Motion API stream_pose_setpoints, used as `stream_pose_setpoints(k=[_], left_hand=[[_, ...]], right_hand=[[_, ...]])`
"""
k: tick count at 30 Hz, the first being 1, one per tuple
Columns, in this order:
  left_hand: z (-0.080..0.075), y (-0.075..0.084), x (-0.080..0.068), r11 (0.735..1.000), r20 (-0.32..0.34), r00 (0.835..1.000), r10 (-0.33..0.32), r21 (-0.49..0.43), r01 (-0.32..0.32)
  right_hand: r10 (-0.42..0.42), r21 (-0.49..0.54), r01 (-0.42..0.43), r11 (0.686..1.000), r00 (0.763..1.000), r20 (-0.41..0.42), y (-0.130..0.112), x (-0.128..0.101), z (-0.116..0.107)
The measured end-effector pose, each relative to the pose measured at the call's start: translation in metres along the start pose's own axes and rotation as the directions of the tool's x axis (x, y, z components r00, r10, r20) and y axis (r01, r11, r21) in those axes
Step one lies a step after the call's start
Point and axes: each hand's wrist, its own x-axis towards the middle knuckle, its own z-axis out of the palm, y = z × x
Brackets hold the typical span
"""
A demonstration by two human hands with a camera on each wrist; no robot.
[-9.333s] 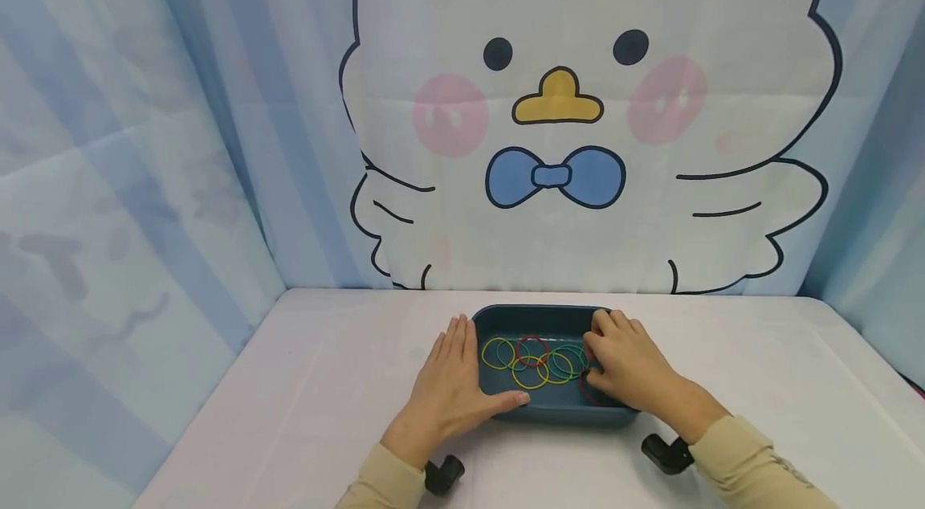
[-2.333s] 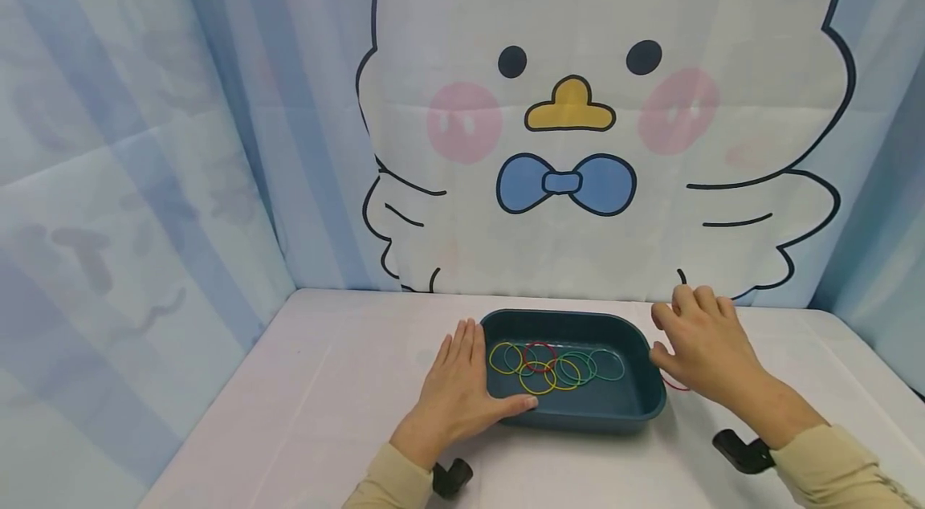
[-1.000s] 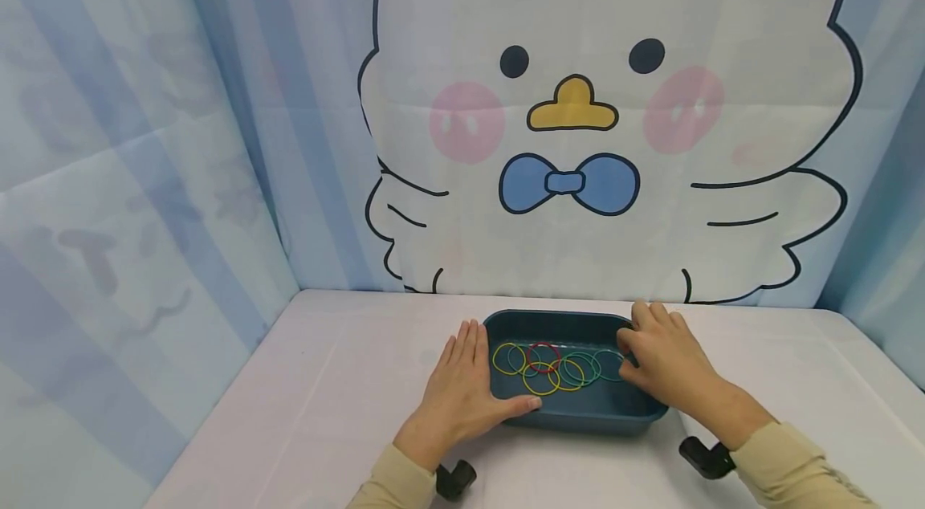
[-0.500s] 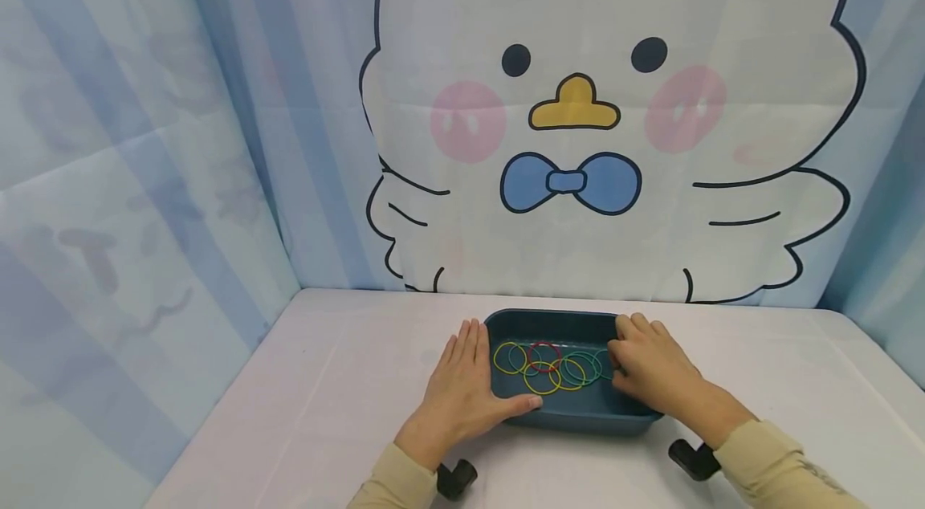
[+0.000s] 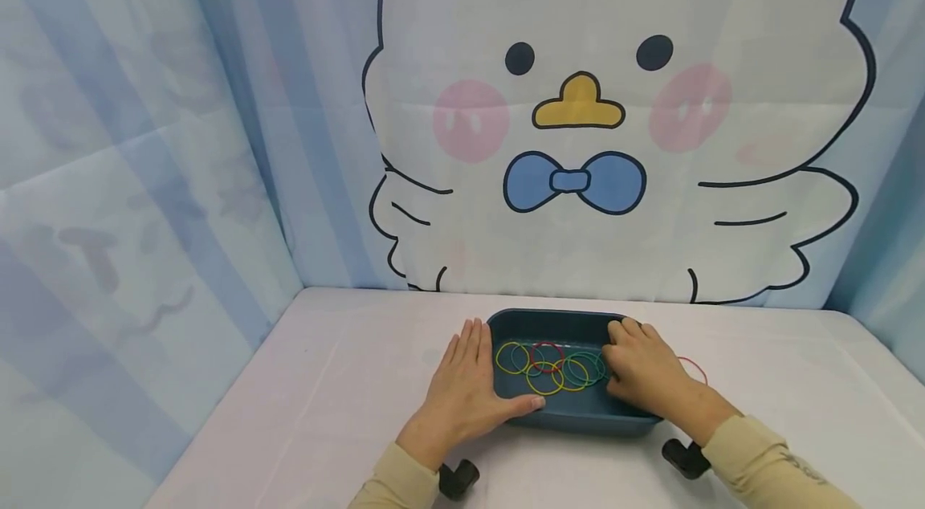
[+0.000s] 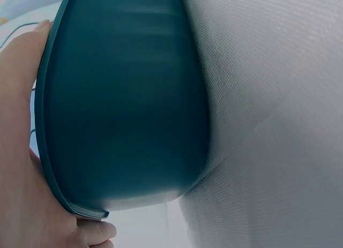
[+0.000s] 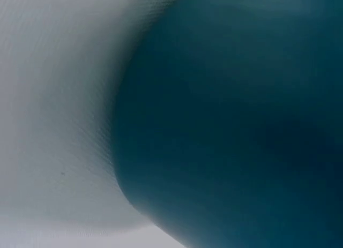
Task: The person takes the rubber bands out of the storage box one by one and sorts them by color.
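Against the left end of a dark teal tray (image 5: pixel 578 422) rests my left hand (image 5: pixel 462 388), its fingers straight and thumb over the front rim. In the left wrist view this hand (image 6: pixel 21 119) lies along the rim, beside the tray's outer wall (image 6: pixel 123 103). My right hand (image 5: pixel 646 368) reaches over the right end with bent fingers lowered inside; its fingertips are hidden, and I cannot tell whether they grip a band. Yellow rubber bands (image 5: pixel 544 394), green ones and a red rubber band (image 5: pixel 547 343) overlap on the tray's floor. The tray wall (image 7: pixel 230 125) fills most of the right wrist view.
A red rubber band (image 5: pixel 704 371) lies on the white tabletop (image 5: pixel 325 397), right of the tray and partly behind my right wrist. Black wrist mounts (image 5: pixel 458 480) hang below both forearms. A curtain with a cartoon bird (image 5: pixel 578 244) stands behind the table.
My right hand held the red band in the tray, then was over the table to its right; now it is back inside. The red band lies outside. My left hand stays at the tray.
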Motion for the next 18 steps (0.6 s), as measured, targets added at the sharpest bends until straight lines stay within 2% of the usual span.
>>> stream_pose_setpoints(k=[9,18], left_hand=[[-0.0019,0.0013,-0.0005,1.0,-0.005,1.0,0.0,0.003,0.0],[-0.0015,0.0016,-0.0009,1.0,-0.005,1.0,0.0,0.003,0.0]], right_hand=[[-0.011,-0.035,0.012,0.999,1.0,0.029,0.0,0.0018,0.0016],[-0.029,-0.057,0.03,0.998,1.0,0.01,-0.0009,0.0006,0.003]])
